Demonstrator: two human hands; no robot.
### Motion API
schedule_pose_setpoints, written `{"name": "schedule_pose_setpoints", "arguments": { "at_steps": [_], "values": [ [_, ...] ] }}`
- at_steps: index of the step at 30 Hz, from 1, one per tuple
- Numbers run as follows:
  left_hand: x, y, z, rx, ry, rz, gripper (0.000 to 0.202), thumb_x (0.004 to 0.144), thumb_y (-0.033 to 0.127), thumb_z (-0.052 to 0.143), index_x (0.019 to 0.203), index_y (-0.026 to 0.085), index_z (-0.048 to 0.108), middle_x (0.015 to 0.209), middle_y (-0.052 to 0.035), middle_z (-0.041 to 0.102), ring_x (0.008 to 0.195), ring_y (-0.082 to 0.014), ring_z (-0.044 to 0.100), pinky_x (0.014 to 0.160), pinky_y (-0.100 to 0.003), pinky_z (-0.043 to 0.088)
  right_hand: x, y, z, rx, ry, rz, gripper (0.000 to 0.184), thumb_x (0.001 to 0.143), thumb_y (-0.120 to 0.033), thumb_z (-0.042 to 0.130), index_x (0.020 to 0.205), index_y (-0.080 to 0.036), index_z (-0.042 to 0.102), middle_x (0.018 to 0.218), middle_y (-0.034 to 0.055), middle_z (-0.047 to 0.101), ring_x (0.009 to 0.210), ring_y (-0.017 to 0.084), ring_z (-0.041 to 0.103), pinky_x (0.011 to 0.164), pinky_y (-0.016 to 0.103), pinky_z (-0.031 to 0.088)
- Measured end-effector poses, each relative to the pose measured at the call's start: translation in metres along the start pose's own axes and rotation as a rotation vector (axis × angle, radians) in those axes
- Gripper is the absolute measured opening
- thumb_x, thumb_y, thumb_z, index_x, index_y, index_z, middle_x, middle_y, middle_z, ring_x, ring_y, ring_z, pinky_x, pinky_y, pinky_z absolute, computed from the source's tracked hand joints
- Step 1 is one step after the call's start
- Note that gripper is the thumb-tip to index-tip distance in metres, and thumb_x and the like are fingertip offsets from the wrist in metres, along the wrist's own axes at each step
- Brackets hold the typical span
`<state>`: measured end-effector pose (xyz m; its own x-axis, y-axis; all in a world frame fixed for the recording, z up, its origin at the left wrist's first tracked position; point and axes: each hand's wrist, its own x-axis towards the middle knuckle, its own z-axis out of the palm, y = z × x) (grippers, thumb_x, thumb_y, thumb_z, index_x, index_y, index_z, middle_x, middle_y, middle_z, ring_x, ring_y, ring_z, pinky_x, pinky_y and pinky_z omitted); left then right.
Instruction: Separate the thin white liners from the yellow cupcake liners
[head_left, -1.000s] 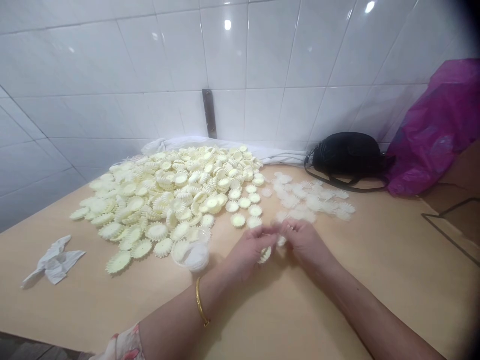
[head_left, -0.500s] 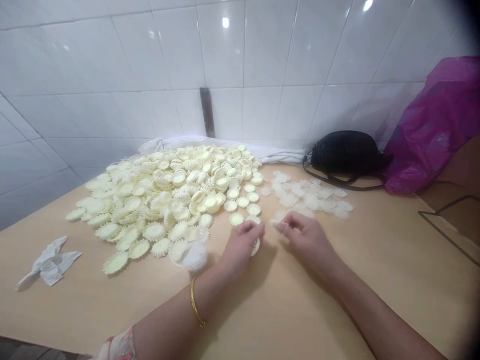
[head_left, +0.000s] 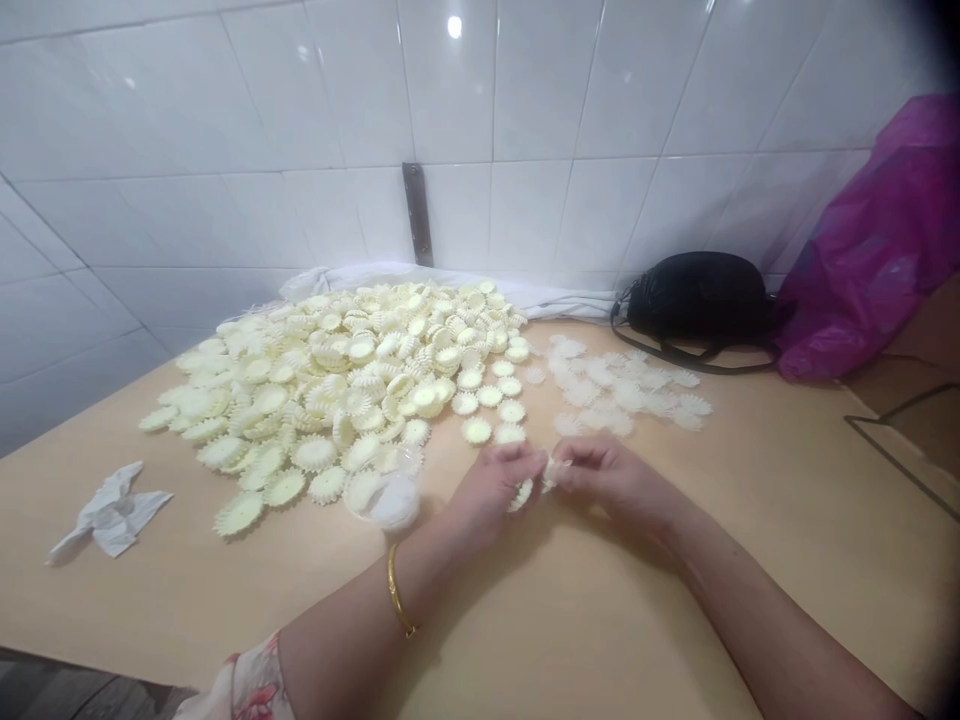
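My left hand (head_left: 499, 487) is closed on a pale yellow scalloped disc (head_left: 520, 494), whose toothed edge shows below the fingers. Close beside it, my right hand (head_left: 600, 470) pinches a small whitish scalloped piece (head_left: 552, 472) between thumb and fingertips. The two sets of fingertips almost meet. Just beyond them, several yellow discs (head_left: 476, 431) lie singly on the table, at the edge of a large heap of the same discs (head_left: 352, 370). Thin translucent white scalloped pieces (head_left: 600, 390) lie spread out behind my right hand.
A clear round tub (head_left: 382, 500) with something white inside stands left of my left hand. Crumpled tissue (head_left: 112, 508) lies on the table (head_left: 600, 620) at far left. A black bag (head_left: 697, 298) and a magenta plastic bag (head_left: 862, 250) sit at back right, against the tiled wall.
My right hand has moved left, bringing its whitish piece up to my left hand. The left hand still holds its disc. The whole view has shifted slightly.
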<state>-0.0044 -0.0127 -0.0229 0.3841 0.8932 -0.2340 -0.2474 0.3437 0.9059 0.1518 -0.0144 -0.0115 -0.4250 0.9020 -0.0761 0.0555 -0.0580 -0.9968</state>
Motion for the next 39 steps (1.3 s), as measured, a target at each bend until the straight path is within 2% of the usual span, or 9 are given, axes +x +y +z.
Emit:
{"name": "schedule_pose_setpoints", "arguments": {
  "at_steps": [2, 7, 9, 14, 20, 26, 33, 36, 39],
  "values": [
    [0.001, 0.000, -0.001, -0.011, -0.007, 0.028, 0.026, 0.067, 0.033, 0.066, 0.060, 0.015, 0.049, 0.049, 0.0031, 0.045, 0.041, -0.0043, 0.036, 0.040, -0.019, 0.020, 0.001, 0.001, -0.002, 0.058, 0.010, 0.009, 0.028, 0.068, -0.043, 0.067, 0.065, -0.017, 0.057, 0.064, 0.0003, 0.057, 0.063, 0.014, 0.053, 0.060, 0.026, 0.040],
    [0.004, 0.004, -0.007, -0.018, 0.097, 0.118, 0.029, 0.070, 0.036, 0.063, 0.059, 0.016, 0.044, 0.048, 0.0044, 0.043, 0.041, -0.0047, 0.034, 0.039, -0.019, 0.018, 0.006, 0.005, -0.015, 0.249, 0.393, -0.106, 0.027, 0.065, -0.040, 0.072, 0.062, -0.019, 0.054, 0.065, -0.0036, 0.052, 0.064, 0.011, 0.051, 0.066, 0.025, 0.042],
    [0.005, 0.004, -0.010, 0.038, 0.168, 0.151, 0.032, 0.070, 0.038, 0.063, 0.058, 0.016, 0.043, 0.047, 0.0047, 0.041, 0.041, -0.0047, 0.032, 0.040, -0.019, 0.018, 0.008, 0.006, -0.020, 0.266, 0.464, -0.117, 0.030, 0.062, -0.039, 0.074, 0.058, -0.018, 0.053, 0.062, -0.0045, 0.049, 0.062, 0.010, 0.049, 0.068, 0.025, 0.042],
    [0.005, 0.003, -0.006, 0.271, 0.139, 0.195, 0.033, 0.064, 0.040, 0.069, 0.058, 0.014, 0.048, 0.050, 0.0043, 0.044, 0.045, -0.0044, 0.035, 0.044, -0.020, 0.025, 0.008, 0.010, -0.020, 0.140, 0.351, -0.091, 0.029, 0.067, -0.043, 0.069, 0.064, -0.017, 0.057, 0.065, -0.0019, 0.053, 0.063, 0.011, 0.048, 0.066, 0.025, 0.041],
    [0.002, 0.006, 0.001, 0.226, 0.158, 0.126, 0.033, 0.067, 0.045, 0.065, 0.075, 0.015, 0.056, 0.053, 0.0041, 0.047, 0.043, -0.0052, 0.036, 0.044, -0.020, 0.025, 0.007, 0.009, -0.007, 0.127, 0.265, -0.039, 0.033, 0.064, -0.046, 0.070, 0.061, -0.016, 0.054, 0.058, -0.0017, 0.052, 0.056, 0.010, 0.045, 0.055, 0.024, 0.036],
    [0.000, 0.003, 0.001, 0.209, 0.011, 0.163, 0.033, 0.073, 0.045, 0.059, 0.064, 0.014, 0.053, 0.053, 0.0032, 0.045, 0.043, -0.0042, 0.034, 0.043, -0.020, 0.023, 0.005, 0.003, 0.004, 0.008, 0.271, -0.059, 0.042, 0.060, -0.050, 0.070, 0.054, -0.017, 0.044, 0.050, -0.0055, 0.043, 0.047, 0.007, 0.036, 0.046, 0.021, 0.027],
    [-0.002, -0.001, 0.001, 0.126, -0.125, 0.118, 0.023, 0.072, 0.036, 0.062, 0.072, 0.015, 0.053, 0.057, 0.0032, 0.045, 0.044, -0.0039, 0.035, 0.041, -0.019, 0.021, 0.007, 0.004, 0.011, 0.022, 0.290, -0.037, 0.047, 0.062, -0.055, 0.067, 0.047, -0.018, 0.043, 0.040, -0.0060, 0.037, 0.040, 0.006, 0.027, 0.041, 0.022, 0.018],
    [-0.001, -0.001, 0.001, 0.122, -0.126, 0.109, 0.022, 0.070, 0.033, 0.063, 0.067, 0.015, 0.049, 0.053, 0.0043, 0.043, 0.041, -0.0036, 0.033, 0.041, -0.019, 0.020, 0.006, 0.001, 0.012, 0.097, 0.253, -0.014, 0.047, 0.061, -0.057, 0.067, 0.047, -0.018, 0.044, 0.041, -0.0056, 0.037, 0.040, 0.007, 0.030, 0.040, 0.022, 0.021],
    [0.000, -0.002, 0.004, 0.106, -0.033, 0.135, 0.025, 0.069, 0.032, 0.064, 0.063, 0.016, 0.046, 0.050, 0.0050, 0.043, 0.040, -0.0036, 0.032, 0.041, -0.019, 0.021, 0.005, -0.003, 0.011, 0.139, 0.222, 0.024, 0.046, 0.059, -0.058, 0.068, 0.049, -0.018, 0.046, 0.042, -0.0056, 0.038, 0.041, 0.007, 0.032, 0.040, 0.022, 0.023]
  ]
}}
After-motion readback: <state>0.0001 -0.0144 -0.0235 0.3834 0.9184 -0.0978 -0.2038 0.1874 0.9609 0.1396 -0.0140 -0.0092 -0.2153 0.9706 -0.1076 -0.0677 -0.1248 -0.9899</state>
